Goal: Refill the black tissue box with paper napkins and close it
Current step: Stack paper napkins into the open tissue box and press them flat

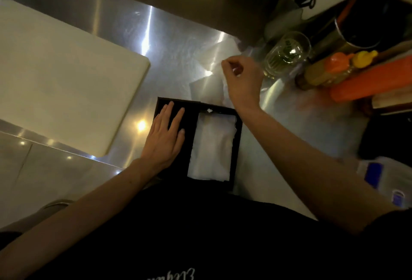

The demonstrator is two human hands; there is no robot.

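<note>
The black tissue box lies open on the steel counter close to my body. A stack of white paper napkins fills its right half. My left hand rests flat, fingers spread, on the black left part of the box and holds nothing. My right hand hovers just beyond the box with its fingers curled. Thumb and forefinger pinch the edge of a clear plastic wrapper that lies crumpled on the counter behind the box.
A large white cutting board covers the counter on the left. To the right stand a drinking glass, sauce bottles with orange and yellow caps and an orange container. A plastic pack with blue print lies at the near right.
</note>
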